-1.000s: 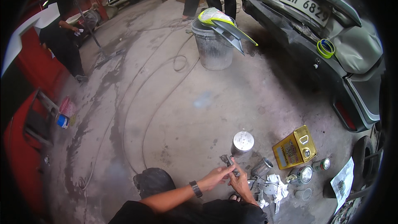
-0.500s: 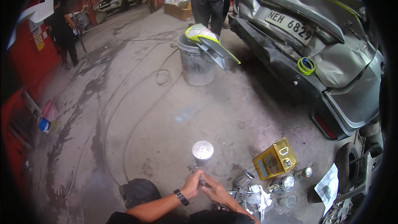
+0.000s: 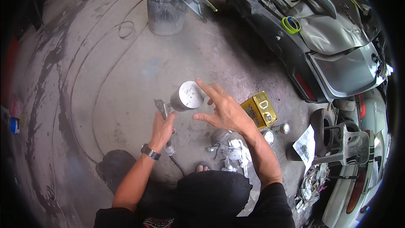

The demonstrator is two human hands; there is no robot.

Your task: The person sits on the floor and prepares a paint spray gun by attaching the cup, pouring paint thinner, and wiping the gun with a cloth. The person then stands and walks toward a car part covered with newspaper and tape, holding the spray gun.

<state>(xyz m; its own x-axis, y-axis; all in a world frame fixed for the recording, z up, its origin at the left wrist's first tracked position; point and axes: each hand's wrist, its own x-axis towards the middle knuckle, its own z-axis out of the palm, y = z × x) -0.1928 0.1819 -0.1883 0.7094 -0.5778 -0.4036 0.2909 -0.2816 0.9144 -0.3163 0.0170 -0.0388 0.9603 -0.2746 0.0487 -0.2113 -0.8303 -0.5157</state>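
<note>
With the left hand [image 3: 161, 131] wrapped round the spray gun [image 3: 161, 107] and the right hand [image 3: 228, 110] spread, empty, by its cup lid [image 3: 191, 95], lid-handling seems underway, calling next for a steady left grip.

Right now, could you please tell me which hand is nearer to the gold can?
Right. In the picture, the right hand appears just left of the gold can; the left hand is farther left, gripping the spray gun.

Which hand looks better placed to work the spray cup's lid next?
Likely the right hand: it is open beside the lid, though contact is unclear. The left hand is occupied, wrapped around the spray gun.
</note>
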